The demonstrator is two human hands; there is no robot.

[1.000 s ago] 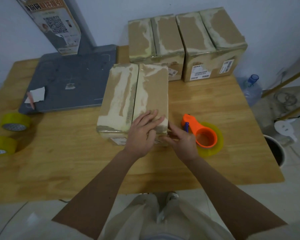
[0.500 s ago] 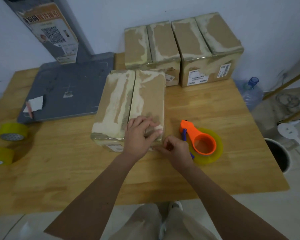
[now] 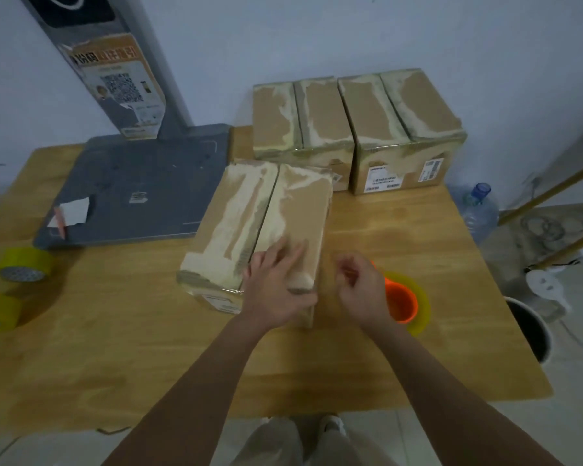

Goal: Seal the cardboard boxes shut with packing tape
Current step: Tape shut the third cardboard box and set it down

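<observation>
**boxguy:** Quick rundown of the desk. Worn brown cardboard box with pale torn-tape streaks, lying lengthwise in the middle of the frame on the light wooden table, flaps closed with a seam running down the top. Left hand lying flat on the near right corner of that box, fingers straight and spread over the lid, thumb down the near face. Holding nothing, just pressing.

**tape_nerd:** And the right one?

**boxguy:** Right hand just beside the box's right side, not touching it as far as can be seen. Fingers loosely curled, thumb and forefinger close together. Blurry though, so can't tell whether anything's pinched there.

**tape_nerd:** Dispenser?

**boxguy:** Orange plastic tape dispenser with a yellowish clear roll, flat on the table right of centre, partly hidden behind the right hand.

**tape_nerd:** Other boxes?

**boxguy:** Two more taped brown cardboard boxes, side by side against the wall, upper right of centre, touching each other. The right one has white barcode labels on its near face.

**tape_nerd:** Left side?

**boxguy:** Two spare yellow tape rolls at the left edge, and a grey flat scale base with an upright post, upper left, with a scrap of white paper on it. Blue-capped water jug on the floor, right edge.
</observation>
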